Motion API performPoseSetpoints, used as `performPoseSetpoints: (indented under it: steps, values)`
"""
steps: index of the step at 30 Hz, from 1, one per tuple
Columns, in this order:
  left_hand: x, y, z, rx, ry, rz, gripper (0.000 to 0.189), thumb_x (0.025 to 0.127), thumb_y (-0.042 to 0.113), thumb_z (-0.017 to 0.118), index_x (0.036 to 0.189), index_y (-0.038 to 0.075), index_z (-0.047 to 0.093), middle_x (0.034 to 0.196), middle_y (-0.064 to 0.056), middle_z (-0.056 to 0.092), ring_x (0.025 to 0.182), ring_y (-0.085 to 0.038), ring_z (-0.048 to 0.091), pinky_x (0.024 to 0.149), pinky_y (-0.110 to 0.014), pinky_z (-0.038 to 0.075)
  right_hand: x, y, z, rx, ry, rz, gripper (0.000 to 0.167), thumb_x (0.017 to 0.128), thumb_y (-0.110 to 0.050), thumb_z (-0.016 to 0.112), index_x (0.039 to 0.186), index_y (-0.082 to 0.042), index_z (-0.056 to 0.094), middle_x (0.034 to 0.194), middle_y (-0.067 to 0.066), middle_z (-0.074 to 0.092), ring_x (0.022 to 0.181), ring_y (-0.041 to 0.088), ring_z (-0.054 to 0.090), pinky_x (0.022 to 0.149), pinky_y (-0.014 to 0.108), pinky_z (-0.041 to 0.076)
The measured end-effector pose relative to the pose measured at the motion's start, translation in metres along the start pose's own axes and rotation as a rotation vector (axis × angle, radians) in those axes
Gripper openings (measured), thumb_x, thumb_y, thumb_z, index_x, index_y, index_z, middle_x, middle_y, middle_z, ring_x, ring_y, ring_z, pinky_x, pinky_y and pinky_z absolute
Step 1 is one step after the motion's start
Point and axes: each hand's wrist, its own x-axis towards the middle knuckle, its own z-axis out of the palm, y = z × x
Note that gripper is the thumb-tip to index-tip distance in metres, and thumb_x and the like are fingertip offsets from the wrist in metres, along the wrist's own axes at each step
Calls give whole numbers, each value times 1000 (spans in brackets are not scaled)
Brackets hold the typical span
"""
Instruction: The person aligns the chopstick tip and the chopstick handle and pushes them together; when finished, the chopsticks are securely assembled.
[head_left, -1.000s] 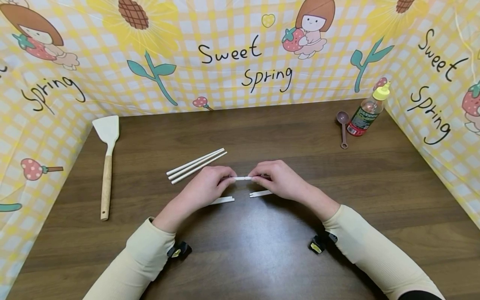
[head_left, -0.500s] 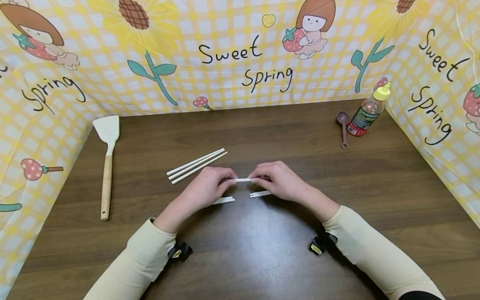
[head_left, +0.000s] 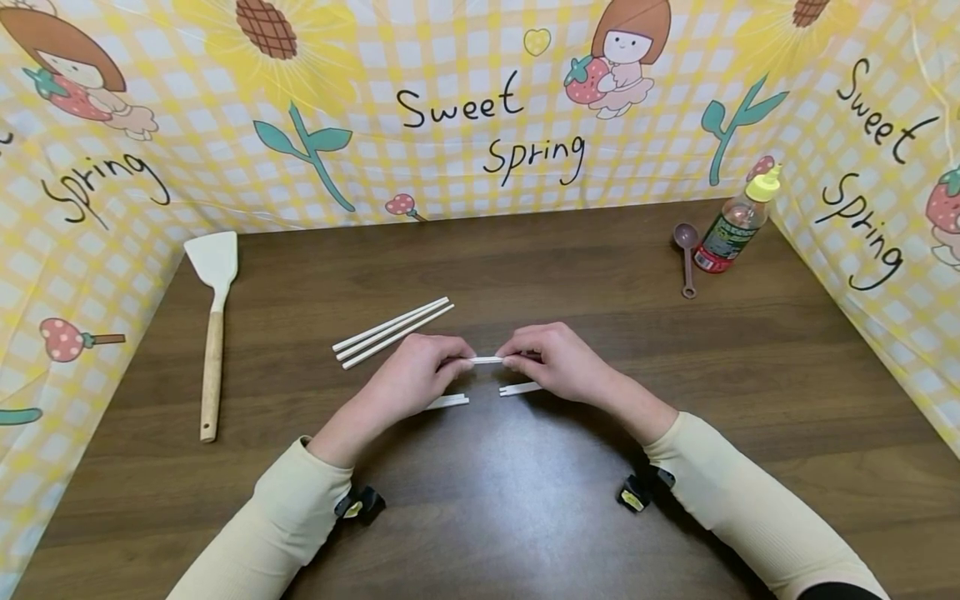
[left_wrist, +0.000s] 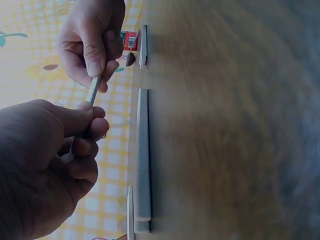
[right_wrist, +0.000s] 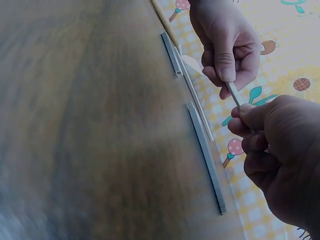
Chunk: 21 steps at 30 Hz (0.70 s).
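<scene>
My left hand (head_left: 420, 367) pinches one end of a thin white stick (head_left: 487, 360) between thumb and fingers. My right hand (head_left: 558, 360) pinches the other end, so only the short middle stretch shows between the fingertips. The stick is held level in the head view, above the dark wood table. Under my left hand lies a pair of short white pieces (head_left: 450, 401), partly covered by the hand. Other short white pieces (head_left: 521, 388) lie beneath my right hand; their full length shows in the right wrist view as a grey-looking bar (right_wrist: 206, 155).
Several long white sticks (head_left: 392, 329) lie slantwise behind my left hand. A white spatula (head_left: 213, 333) with a wooden handle is at the left. At the back right stand a yellow-capped bottle (head_left: 733, 225) and a brown measuring spoon (head_left: 686, 254). Printed cloth (head_left: 465, 183) walls the table's back and sides.
The held stick has come slightly nearer to me. A small seam-like mark that showed mid-stick earlier no longer shows; its visible side looks even. Both hands otherwise stay in place.
</scene>
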Motion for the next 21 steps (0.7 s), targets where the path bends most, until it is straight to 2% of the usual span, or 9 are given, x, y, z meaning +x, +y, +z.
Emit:
performPoseSetpoints:
  steps: [9,17,21]
  values:
    - [0,1,0,-6,-21,-45,4,94,10,72,95,6,74,85,2,69,73,-12,59,71,-34,50,2,1,1,-5,-25,51,8,96,-9,70,101,-8,77,89,-7,66,71,7,53,66,27,47]
    - [-1,2,-2,-33,-48,-89,5,95,7,70,99,9,69,77,5,62,66,-10,52,65,-31,46,3,-1,0,-18,-35,59,9,96,-9,70,102,-9,77,89,-6,66,72,7,54,67,27,47]
    - [-2,3,-3,-9,-55,-100,6,94,7,69,100,10,68,77,5,62,66,-10,53,65,-31,47,3,0,-1,-34,-34,61,9,96,-9,70,102,-10,77,88,-7,66,73,7,54,68,27,47]
